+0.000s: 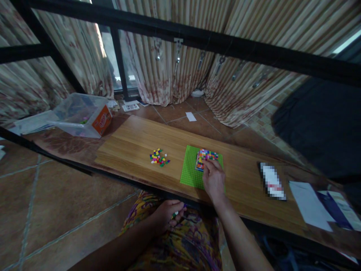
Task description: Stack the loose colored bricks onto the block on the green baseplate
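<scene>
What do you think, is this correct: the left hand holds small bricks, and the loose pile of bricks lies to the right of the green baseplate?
Not quite. The head view shows the loose pile of bricks lying to the left of the green baseplate, not to the right. The left hand does hold small bricks.

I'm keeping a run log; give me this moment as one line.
left hand: holding bricks | right hand: at build | build: on green baseplate | loose pile: on table, left of baseplate
</scene>
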`<state>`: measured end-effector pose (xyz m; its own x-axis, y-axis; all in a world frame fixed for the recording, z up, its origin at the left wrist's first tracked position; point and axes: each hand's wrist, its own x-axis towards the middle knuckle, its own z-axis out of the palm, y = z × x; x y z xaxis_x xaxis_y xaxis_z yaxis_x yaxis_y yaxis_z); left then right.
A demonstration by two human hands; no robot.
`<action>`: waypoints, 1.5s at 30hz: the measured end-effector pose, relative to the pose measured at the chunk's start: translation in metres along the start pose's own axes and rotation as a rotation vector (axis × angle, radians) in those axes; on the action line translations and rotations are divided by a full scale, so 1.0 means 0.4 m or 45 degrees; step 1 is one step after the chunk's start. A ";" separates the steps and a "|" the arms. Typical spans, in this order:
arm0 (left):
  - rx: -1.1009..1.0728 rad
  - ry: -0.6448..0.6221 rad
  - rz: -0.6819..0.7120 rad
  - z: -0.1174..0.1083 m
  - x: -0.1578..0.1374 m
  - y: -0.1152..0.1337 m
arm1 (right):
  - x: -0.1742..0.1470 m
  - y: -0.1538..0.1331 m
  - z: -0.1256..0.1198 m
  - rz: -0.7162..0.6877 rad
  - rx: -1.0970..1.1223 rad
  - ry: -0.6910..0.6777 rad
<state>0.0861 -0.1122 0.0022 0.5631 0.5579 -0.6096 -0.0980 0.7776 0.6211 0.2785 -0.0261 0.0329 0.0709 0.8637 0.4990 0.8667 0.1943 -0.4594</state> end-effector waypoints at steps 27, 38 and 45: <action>-0.200 -0.013 0.157 0.029 -0.028 0.042 | -0.230 -0.138 -0.040 0.607 1.011 -0.561; -0.090 -0.116 0.116 0.036 -0.036 0.046 | -0.243 -0.152 -0.045 0.805 1.282 -0.501; -0.189 -0.047 0.090 0.037 -0.034 0.043 | -0.239 -0.132 -0.037 1.069 1.366 -0.350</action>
<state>0.0890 -0.1109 0.0286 0.5798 0.6039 -0.5469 -0.2569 0.7726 0.5807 0.2334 -0.1258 0.0204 0.1693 0.9369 -0.3060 -0.1938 -0.2728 -0.9423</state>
